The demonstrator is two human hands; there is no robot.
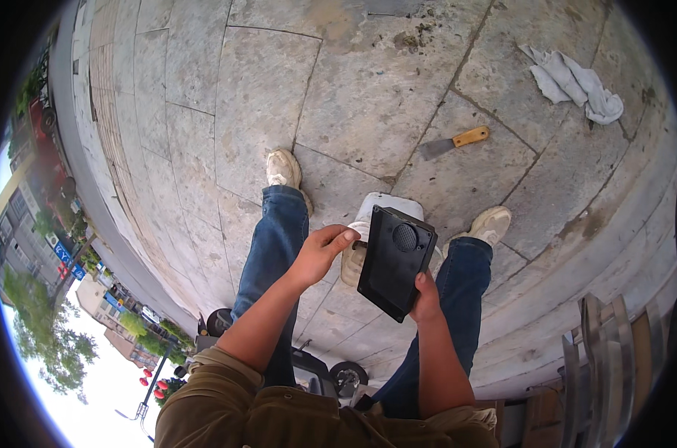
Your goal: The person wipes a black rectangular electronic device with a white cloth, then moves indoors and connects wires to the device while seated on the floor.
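Note:
A flat black rectangular case with a round mesh grille point(383, 261) is held tilted between my knees. My right hand point(426, 300) grips its lower right edge, the thumb on the front face and the other fingers hidden behind. Beside its left edge, my left hand point(322, 252) is closed in a pinch. Something whitish and a short dark stub show at those fingertips; I cannot make out what is held. Partly hidden under the case, a pale translucent plastic container point(391, 201) stands on the paving between my feet.
A putty knife with a wooden handle point(470, 137) lies on the stone paving ahead, right of centre. Farther right is a crumpled pale cloth point(577, 86). Metal and wooden slats point(603, 366) stand at the lower right. Behind me is a parked two-wheeler point(347, 377).

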